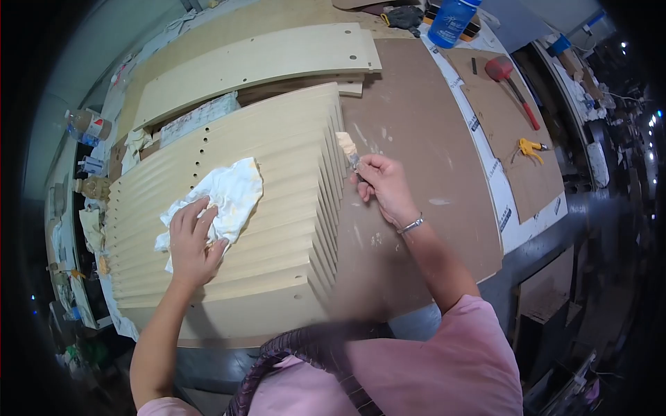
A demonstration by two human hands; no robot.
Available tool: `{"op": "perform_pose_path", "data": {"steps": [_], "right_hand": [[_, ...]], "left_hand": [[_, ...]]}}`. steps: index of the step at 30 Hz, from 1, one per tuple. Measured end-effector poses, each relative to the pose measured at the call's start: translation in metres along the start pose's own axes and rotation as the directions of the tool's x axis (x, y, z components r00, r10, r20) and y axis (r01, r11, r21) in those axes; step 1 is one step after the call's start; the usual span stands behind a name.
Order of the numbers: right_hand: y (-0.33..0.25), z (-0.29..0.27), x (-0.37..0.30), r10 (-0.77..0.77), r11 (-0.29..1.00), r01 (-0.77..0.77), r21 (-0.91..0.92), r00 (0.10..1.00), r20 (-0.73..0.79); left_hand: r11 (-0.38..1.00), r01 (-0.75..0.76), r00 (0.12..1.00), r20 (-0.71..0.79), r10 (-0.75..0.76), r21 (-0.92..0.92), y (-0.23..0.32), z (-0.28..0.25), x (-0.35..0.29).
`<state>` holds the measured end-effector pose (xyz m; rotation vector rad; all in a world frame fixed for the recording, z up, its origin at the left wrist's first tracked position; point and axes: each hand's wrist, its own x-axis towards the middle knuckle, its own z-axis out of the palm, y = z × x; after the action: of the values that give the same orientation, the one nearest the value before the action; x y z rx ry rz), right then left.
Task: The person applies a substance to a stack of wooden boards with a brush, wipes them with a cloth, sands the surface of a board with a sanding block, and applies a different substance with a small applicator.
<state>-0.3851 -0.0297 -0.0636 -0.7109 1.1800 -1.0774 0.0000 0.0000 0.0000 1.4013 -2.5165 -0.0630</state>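
Pale wooden boards (pixel 229 256) stand packed in a row, their long edges forming a ribbed surface before me. My left hand (pixel 193 243) lies on a crumpled white cloth (pixel 232 194) with yellowish smears, fingers bent over it against the boards. Just beyond the boards' right ends, my right hand (pixel 380 182) pinches a small putty knife (pixel 354 159). A lump of pale tan putty (pixel 345 143) covers its tip, which points away from me, close to the board ends. Its handle is mostly hidden by my fingers.
Flat wooden panels (pixel 277 59) lie stacked behind the boards. At the far right are a blue bottle (pixel 452 24), a red-headed mallet (pixel 499 68) and a yellow air blow gun (pixel 531 149) on cardboard. Brown sheeting (pixel 430 243) with pale smears covers the bench. Another bottle (pixel 89 125) stands at left.
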Motion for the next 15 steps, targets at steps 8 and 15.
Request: {"op": "perform_pose_path", "data": {"steps": [8, 15], "right_hand": [[0.001, -0.010, 0.029, -0.087, 0.979, 0.085, -0.183, 0.996, -0.006], [0.002, -0.010, 0.034, -0.142, 0.960, 0.130, -0.246, 0.989, -0.033]], "left_hand": [[1.000, -0.015, 1.000, 0.012, 0.015, 0.017, -0.003, 0.002, 0.011], [1.000, -0.014, 1.000, 0.014, 0.014, 0.011, -0.001, 0.000, 0.012]]}}
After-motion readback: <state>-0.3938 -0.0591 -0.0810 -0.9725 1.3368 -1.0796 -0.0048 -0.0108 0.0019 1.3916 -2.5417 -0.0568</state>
